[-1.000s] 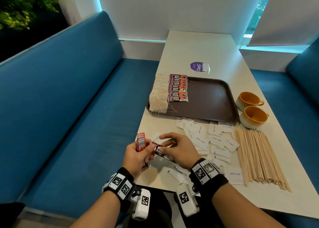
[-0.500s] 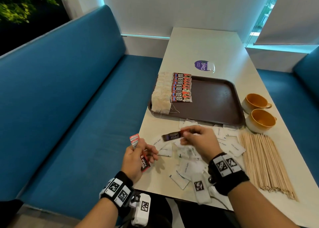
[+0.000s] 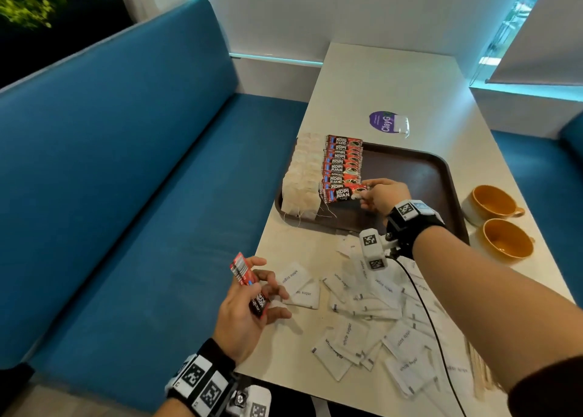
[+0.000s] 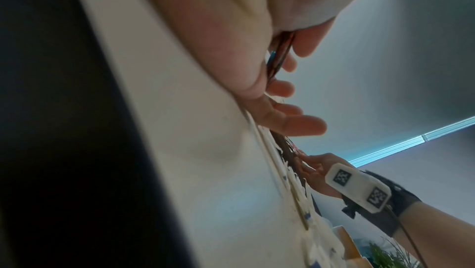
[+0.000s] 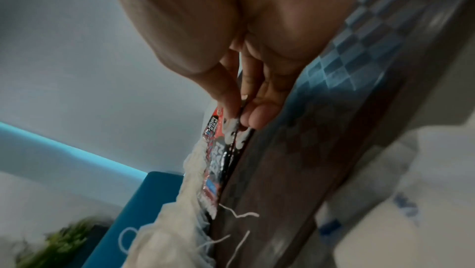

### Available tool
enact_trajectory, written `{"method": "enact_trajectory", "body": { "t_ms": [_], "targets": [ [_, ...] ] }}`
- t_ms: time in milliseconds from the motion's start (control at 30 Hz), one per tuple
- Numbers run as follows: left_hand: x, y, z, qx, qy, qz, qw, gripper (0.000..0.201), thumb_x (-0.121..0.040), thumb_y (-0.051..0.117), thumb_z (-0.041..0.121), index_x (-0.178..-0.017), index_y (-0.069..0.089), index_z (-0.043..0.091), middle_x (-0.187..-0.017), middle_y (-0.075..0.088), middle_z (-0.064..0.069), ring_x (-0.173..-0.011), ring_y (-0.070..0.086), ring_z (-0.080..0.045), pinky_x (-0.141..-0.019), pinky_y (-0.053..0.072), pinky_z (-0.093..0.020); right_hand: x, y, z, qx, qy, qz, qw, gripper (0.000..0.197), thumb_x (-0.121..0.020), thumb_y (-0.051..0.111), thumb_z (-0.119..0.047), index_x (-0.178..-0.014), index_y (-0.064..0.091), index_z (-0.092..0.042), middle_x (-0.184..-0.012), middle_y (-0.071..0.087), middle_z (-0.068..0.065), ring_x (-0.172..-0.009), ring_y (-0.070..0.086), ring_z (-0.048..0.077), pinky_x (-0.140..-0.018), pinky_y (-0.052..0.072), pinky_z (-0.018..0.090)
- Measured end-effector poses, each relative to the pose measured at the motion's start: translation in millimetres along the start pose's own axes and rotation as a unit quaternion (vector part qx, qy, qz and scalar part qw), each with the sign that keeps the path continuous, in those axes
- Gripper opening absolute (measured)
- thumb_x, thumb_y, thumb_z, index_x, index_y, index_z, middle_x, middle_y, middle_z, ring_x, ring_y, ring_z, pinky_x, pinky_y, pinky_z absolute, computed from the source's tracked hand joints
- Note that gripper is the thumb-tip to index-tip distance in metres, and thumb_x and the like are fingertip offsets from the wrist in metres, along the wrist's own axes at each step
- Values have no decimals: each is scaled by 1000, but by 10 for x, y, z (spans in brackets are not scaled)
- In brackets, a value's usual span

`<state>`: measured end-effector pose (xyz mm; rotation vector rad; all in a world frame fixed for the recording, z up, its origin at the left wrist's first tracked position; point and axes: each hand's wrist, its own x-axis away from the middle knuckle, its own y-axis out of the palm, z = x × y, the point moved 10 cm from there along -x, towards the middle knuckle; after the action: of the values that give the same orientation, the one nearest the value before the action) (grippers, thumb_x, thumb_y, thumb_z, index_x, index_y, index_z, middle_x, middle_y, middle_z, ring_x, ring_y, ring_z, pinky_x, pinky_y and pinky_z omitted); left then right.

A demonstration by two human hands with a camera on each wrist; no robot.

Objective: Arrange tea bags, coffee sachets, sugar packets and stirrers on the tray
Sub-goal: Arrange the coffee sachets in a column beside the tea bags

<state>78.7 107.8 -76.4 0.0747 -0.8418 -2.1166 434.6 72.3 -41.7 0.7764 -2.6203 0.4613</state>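
A dark brown tray [image 3: 419,177] lies on the white table. Along its left side run a row of tea bags [image 3: 299,180] and a row of red coffee sachets [image 3: 342,161]. My right hand [image 3: 370,192] reaches over the tray and pinches the right end of a coffee sachet [image 3: 342,193] at the near end of that row; the right wrist view shows the same coffee sachet [image 5: 218,162] between thumb and fingers. My left hand [image 3: 252,293] hovers at the table's left edge, holding more coffee sachets [image 3: 243,270]. White sugar packets [image 3: 362,303] lie scattered near me.
Two orange cups [image 3: 495,221] stand right of the tray. Wooden stirrers [image 3: 479,375] peek out under my right forearm. A purple sticker [image 3: 383,120] marks the table beyond the tray. A blue bench seat [image 3: 142,227] runs along the left.
My right hand has carried one coffee sachet from near my left hand forward to the tray's coffee row. The left hand stays at the table edge with its sachets.
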Motion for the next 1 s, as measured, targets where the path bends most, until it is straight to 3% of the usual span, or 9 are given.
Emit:
{"method": "enact_trajectory", "body": {
  "t_ms": [133,233,367,433,567,833,1000],
  "targets": [
    [4,-6,-7,-24,-1,-3,1000,42,-87,46,12,-127,58,14,-96,55,-18,-84,61,-37,-61,55,-43,-172,149,1,88,-17,-31,996,29,-91,64,6,-120,67,1,-84,69,8,-71,69,19,-65,63,29],
    [6,-7,-21,-23,-8,-11,1000,43,-88,46,12,-129,58,14,-96,56,-19,-84,60,-38,-62,55,-43,-223,121,-39,141,-21,-12,990,28,-91,67,-4,-119,68,0,-84,71,6,-71,72,18,-69,64,32],
    [4,12,-23,-19,-15,-13,1000,42,-88,46,12,-129,58,14,-94,58,-20,-83,60,-38,-62,55,-42,-206,140,-109,236,0,15,972,17,-84,82,-13,-96,73,-6,-86,77,10,-83,77,23,-82,64,38],
    [4,16,-16,-19,-14,-11,1000,42,-88,47,12,-128,58,15,-94,57,-20,-83,61,-38,-62,55,-43,-207,123,-119,262,9,33,964,15,-83,83,-14,-87,74,-4,-83,78,11,-76,76,22,-83,64,38],
    [8,22,-19,-17,-16,-10,1000,43,-87,47,12,-129,56,14,-95,56,-20,-82,61,-38,-61,55,-42,-242,27,-43,253,37,59,965,13,-82,82,-10,-83,75,0,-77,77,12,-61,68,20,-79,64,36],
    [4,9,-55,-37,-15,-28,999,62,-73,46,-4,-131,54,13,-97,57,-19,-85,60,-39,-62,55,-44,-250,49,-51,238,45,44,969,20,-77,88,-13,-83,73,-1,-76,76,12,-68,74,20,-75,65,38],
    [8,12,-56,-52,-14,-35,998,68,-66,43,-10,-131,53,8,-96,56,-18,-84,62,-38,-61,56,-41,-223,-15,-19,212,53,34,975,15,-82,81,-11,-86,71,0,-77,75,14,-73,76,23,-75,65,40]
  ]
}}
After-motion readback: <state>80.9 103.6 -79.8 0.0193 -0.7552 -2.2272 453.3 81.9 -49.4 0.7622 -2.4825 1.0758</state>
